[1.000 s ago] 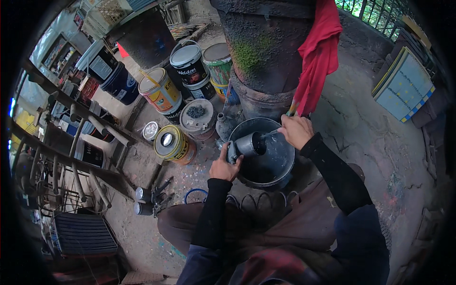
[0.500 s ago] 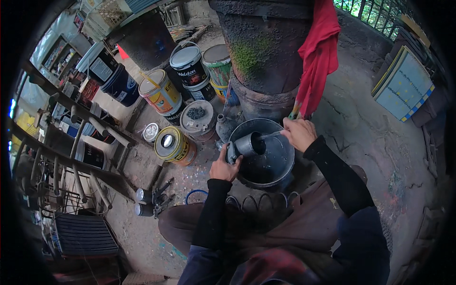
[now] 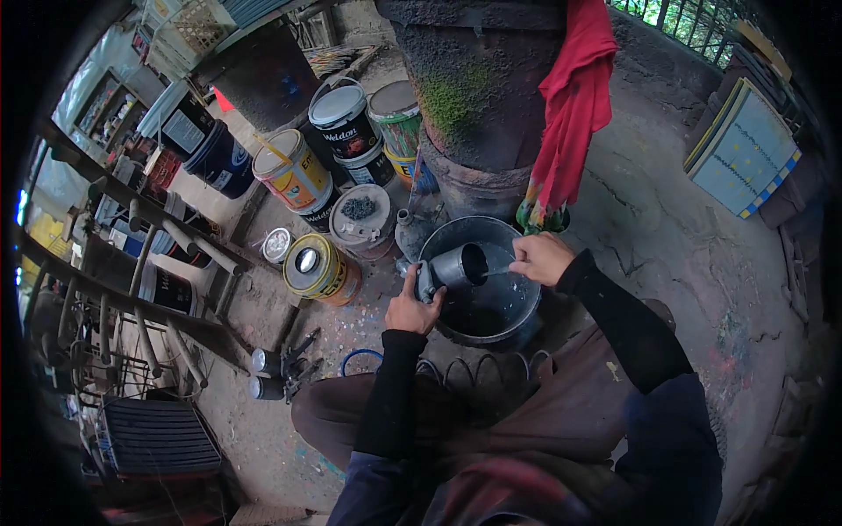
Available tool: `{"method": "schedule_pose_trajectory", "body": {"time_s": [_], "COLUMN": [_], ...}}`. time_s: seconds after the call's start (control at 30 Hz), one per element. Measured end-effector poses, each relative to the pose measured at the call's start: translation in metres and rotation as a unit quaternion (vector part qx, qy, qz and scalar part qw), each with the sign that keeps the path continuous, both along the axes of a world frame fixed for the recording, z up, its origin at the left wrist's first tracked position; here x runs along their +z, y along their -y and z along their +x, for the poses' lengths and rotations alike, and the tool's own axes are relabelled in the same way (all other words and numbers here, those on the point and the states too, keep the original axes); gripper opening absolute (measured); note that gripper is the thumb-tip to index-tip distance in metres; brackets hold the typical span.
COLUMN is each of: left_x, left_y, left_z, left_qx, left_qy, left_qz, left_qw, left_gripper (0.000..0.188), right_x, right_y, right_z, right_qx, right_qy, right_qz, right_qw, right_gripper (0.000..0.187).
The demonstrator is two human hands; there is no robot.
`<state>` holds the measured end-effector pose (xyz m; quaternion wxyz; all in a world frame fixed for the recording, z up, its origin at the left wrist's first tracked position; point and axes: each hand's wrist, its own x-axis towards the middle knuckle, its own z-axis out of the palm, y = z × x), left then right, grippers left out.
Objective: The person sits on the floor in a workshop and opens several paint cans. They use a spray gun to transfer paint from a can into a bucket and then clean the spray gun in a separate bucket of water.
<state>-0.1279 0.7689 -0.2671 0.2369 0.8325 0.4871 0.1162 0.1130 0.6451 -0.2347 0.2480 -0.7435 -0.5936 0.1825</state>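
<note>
My left hand [image 3: 412, 305] is wrapped round the base of a grey metal cup [image 3: 449, 266]. The cup lies tilted on its side with its dark mouth toward my right hand. Pinched in my right hand [image 3: 545, 259] is a thin pale brush-like tool [image 3: 500, 270]; its far end is at the cup's mouth and its tip is hidden. Both hands are over a dark round bucket [image 3: 491, 340], which has liquid in its bottom.
Paint cans, including a yellow can [image 3: 326, 273] and a lidded bucket [image 3: 364, 230], stand to the left. A large mossy pot [image 3: 474, 96] with a red cloth [image 3: 574, 96] is beyond. Spray guns [image 3: 282, 375] and a coiled hose [image 3: 460, 379] lie on the floor.
My right hand has moved left and slightly down, closer to the cup's mouth, with the tool. My left hand still holds the cup in nearly the same place.
</note>
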Motion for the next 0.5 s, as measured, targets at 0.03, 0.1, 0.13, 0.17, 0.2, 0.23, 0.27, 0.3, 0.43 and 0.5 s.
{"method": "schedule_pose_trajectory", "body": {"time_s": [0.03,0.1,0.13,0.17,0.2,0.23,0.27,0.3,0.43,0.5], "left_x": [0.001,-0.004,-0.006,-0.004,-0.002,-0.001,-0.001,-0.002,-0.003,-0.005], "left_y": [0.001,0.0,-0.001,-0.001,-0.001,-0.001,-0.001,-0.002,-0.003,-0.005], "left_z": [0.001,-0.001,-0.001,0.0,0.001,0.002,0.0,-0.001,0.0,-0.002], "left_qx": [-0.003,-0.009,-0.013,-0.01,-0.008,-0.006,-0.003,-0.001,-0.004,0.002], "left_qy": [0.0,0.011,0.017,0.007,-0.004,-0.014,-0.015,-0.016,0.016,0.009], "left_qz": [-0.002,0.008,0.012,0.005,-0.003,-0.011,-0.011,-0.01,-0.014,-0.012], "left_qw": [1.0,1.0,1.0,1.0,1.0,1.0,1.0,1.0,1.0,1.0], "left_gripper": [0.066,0.067,0.067,0.067,0.067,0.067,0.067,0.067,0.067,0.067], "right_x": [-0.004,-0.006,-0.009,-0.011,-0.01,-0.009,-0.005,0.0,-0.012,-0.005], "right_y": [-0.002,-0.012,-0.014,-0.018,-0.021,-0.022,-0.023,-0.025,-0.026,-0.027], "right_z": [-0.006,-0.023,-0.021,-0.018,-0.016,-0.015,-0.016,-0.018,-0.027,-0.024], "right_qx": [-0.013,-0.037,-0.002,0.035,0.071,0.035,0.001,-0.034,-0.012,0.053], "right_qy": [0.025,0.072,0.023,-0.026,-0.074,-0.04,-0.006,0.028,0.032,0.003], "right_qz": [0.003,0.01,-0.026,-0.06,-0.095,-0.057,-0.018,0.021,0.011,-0.039], "right_qw": [1.0,0.997,0.999,0.997,0.99,0.997,1.0,0.999,0.999,0.998], "right_gripper": [0.024,0.023,0.023,0.022,0.022,0.022,0.021,0.02,0.019,0.019]}}
